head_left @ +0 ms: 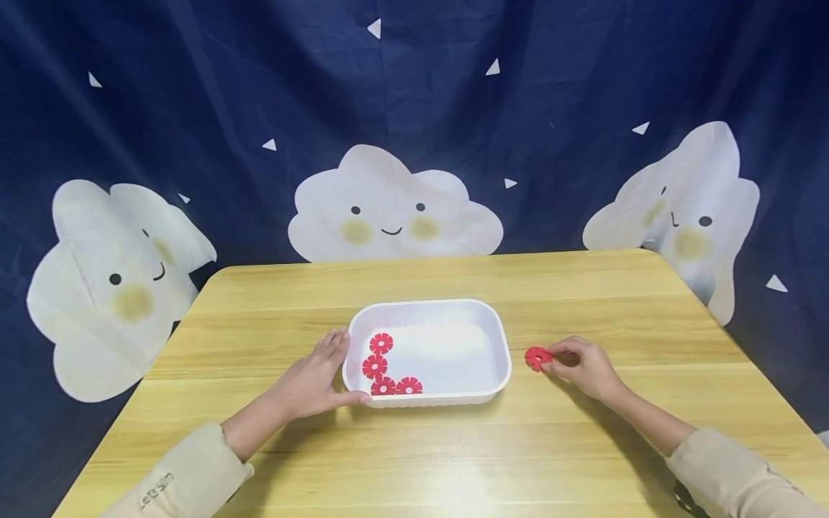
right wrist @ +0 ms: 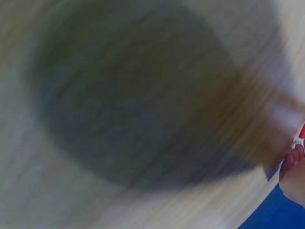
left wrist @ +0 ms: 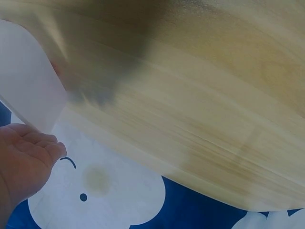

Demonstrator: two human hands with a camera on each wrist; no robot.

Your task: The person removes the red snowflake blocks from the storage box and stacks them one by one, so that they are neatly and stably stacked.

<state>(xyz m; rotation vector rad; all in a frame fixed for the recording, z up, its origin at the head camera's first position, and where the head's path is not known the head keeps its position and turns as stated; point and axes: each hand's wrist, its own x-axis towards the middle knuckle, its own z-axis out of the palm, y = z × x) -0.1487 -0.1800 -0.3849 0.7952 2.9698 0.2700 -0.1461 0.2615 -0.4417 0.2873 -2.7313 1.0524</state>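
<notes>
A white plastic tray (head_left: 460, 394) stands mid-table. My left hand (head_left: 304, 381) rests against its left end in the head view, fingers on the outer side and thumb stretched along the front corner. In the left wrist view the left hand (left wrist: 28, 157) shows at the lower left, beside the tray's wall (left wrist: 28, 76). To the right of the tray, my right hand (head_left: 586, 368) pinches a red, notched interlocking disc (head_left: 537, 357) with a hole in its centre. Only part of the right hand (right wrist: 294, 176) appears at the edge of the right wrist view.
Several matching red discs (head_left: 374, 366) lie inside the tray, along its left end and front left corner. The wooden table (head_left: 427, 460) reaches back to a dark blue curtain (head_left: 427, 93) printed with smiling clouds.
</notes>
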